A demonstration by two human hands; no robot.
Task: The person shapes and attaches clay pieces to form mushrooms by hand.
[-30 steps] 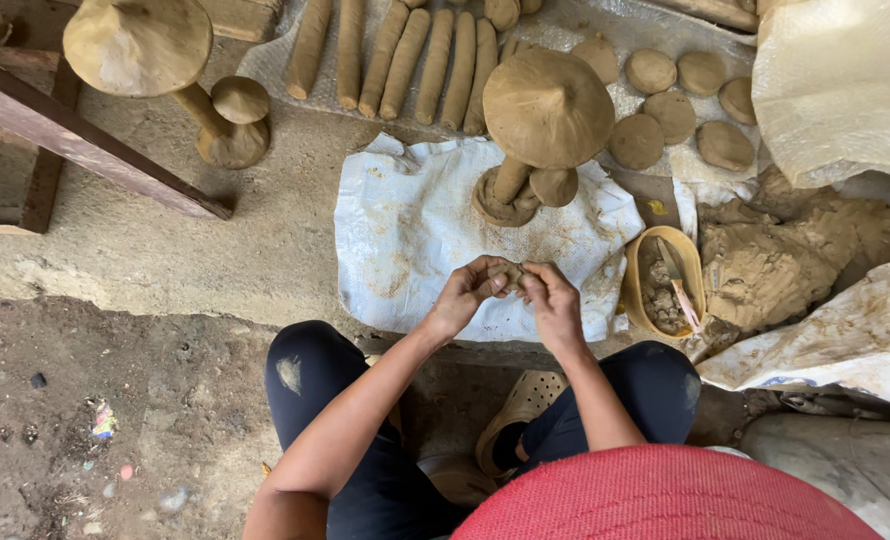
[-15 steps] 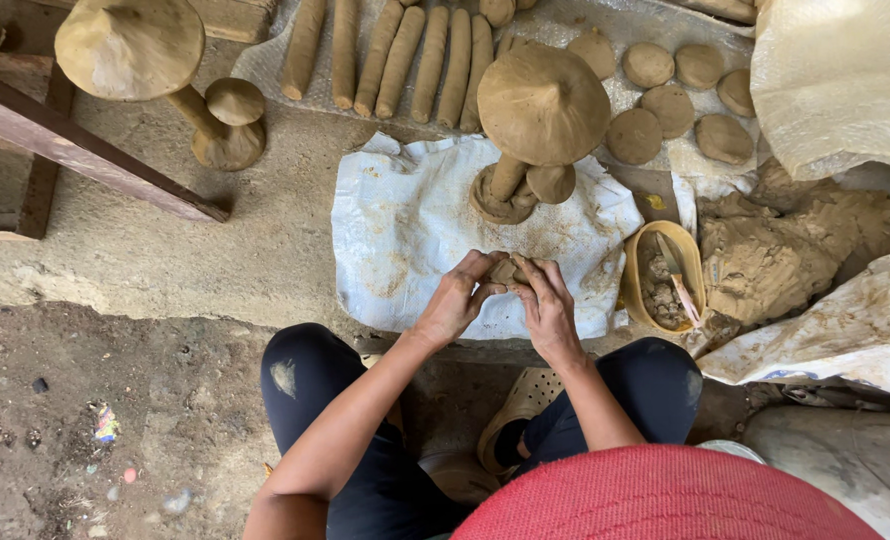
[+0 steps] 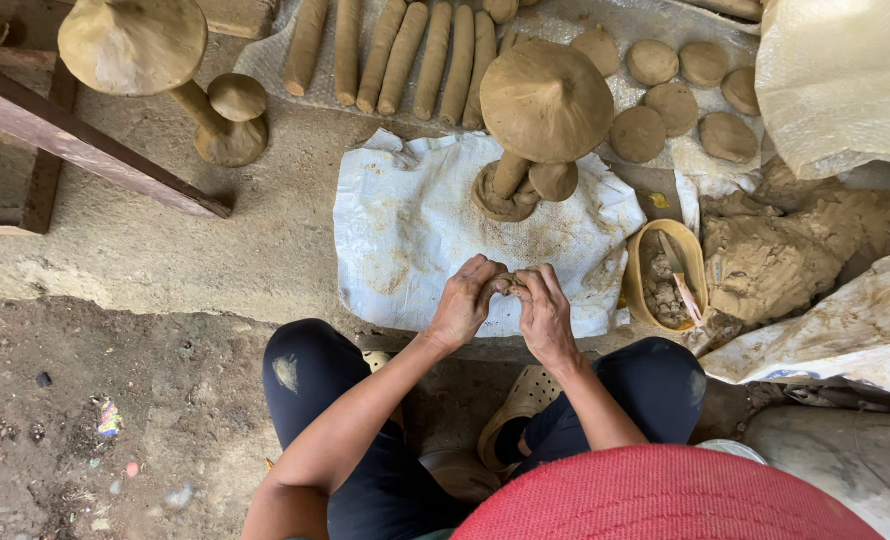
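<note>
Small clay lump [image 3: 506, 285] pinched between the fingers [image 3: 492, 283] of left hand [image 3: 462, 300] and right hand [image 3: 545, 312], both closed narrow on it, equally near, just above the near edge of a white woven sheet [image 3: 415, 220] on the ground. Just beyond the fingers, a mushroom-shaped clay form [image 3: 545, 100]; farther beyond, clay rolls [image 3: 405, 55] lying lengthwise away. To the right of the fingers, an oval yellow bowl [image 3: 637, 262] holding wet clay scraps and a stick tool.
</note>
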